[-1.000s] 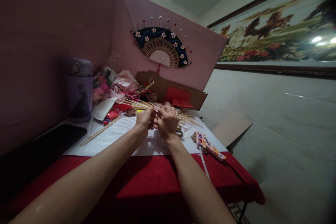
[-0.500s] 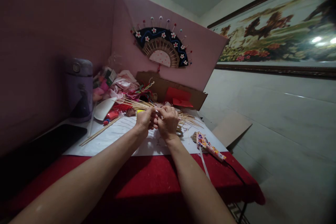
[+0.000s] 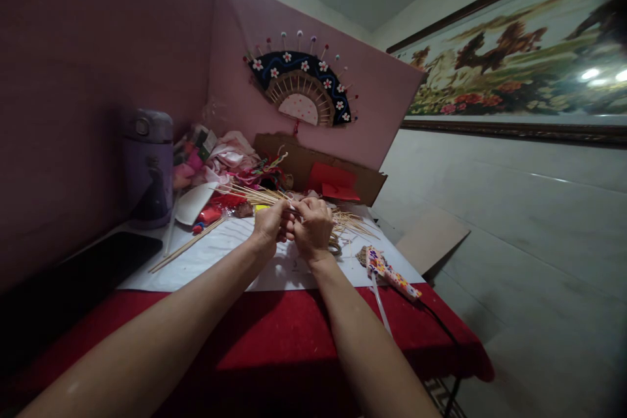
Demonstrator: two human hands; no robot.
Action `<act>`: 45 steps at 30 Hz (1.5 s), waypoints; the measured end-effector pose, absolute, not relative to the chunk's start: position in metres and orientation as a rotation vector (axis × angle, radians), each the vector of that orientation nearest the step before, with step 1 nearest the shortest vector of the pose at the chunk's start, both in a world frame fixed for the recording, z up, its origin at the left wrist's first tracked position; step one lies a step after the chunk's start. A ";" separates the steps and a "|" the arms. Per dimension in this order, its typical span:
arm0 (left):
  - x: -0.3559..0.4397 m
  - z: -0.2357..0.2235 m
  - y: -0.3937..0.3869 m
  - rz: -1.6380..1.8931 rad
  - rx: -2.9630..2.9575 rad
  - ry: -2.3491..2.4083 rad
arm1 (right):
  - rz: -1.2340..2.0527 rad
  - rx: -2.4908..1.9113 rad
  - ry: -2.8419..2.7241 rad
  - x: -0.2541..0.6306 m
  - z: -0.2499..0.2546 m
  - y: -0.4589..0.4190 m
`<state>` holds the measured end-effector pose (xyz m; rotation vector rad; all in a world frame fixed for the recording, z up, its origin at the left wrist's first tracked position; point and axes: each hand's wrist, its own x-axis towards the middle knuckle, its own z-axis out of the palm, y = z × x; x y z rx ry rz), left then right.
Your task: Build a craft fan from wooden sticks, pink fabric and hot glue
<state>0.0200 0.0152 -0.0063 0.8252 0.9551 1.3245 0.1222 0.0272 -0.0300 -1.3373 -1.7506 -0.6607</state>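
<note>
Above the white paper [image 3: 225, 264], my left hand [image 3: 270, 225] and my right hand [image 3: 314, 227] meet with bent, closed fingers. Both grip a bundle of thin bamboo sticks [image 3: 255, 194] near one end. The sticks fan out toward the back left. A small white bit shows between the fingertips, too small to name. The part of the bundle inside the hands is hidden. Behind my right hand, more thin sticks [image 3: 356, 222] lie loose, and a coil of cord shows partly beside the wrist.
A glue gun [image 3: 394, 277] with a flowered cover lies at right, its cable over the red cloth [image 3: 274, 333]. At left stand a purple bottle [image 3: 149, 173] and a phone [image 3: 117, 255]. Craft scraps [image 3: 232, 157] pile up behind. A decorated fan [image 3: 304, 88] leans on the pink board.
</note>
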 end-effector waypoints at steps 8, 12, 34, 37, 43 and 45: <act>0.020 -0.005 0.014 1.324 0.837 0.953 | -0.670 -1.342 -1.759 0.122 -0.030 0.027; 0.020 -0.006 0.014 1.331 0.848 0.959 | -0.684 -1.346 -1.761 0.122 -0.030 0.027; 0.021 -0.008 0.016 1.370 0.907 0.934 | -0.716 -1.318 -1.736 0.123 -0.030 0.027; 0.021 -0.009 0.016 1.374 0.905 0.934 | -0.713 -1.318 -1.736 0.123 -0.030 0.027; 0.021 -0.008 0.016 1.380 0.893 0.931 | -0.702 -1.322 -1.738 0.123 -0.028 0.025; 0.021 -0.008 0.015 1.384 0.883 0.935 | -0.696 -1.318 -1.744 0.122 -0.028 0.024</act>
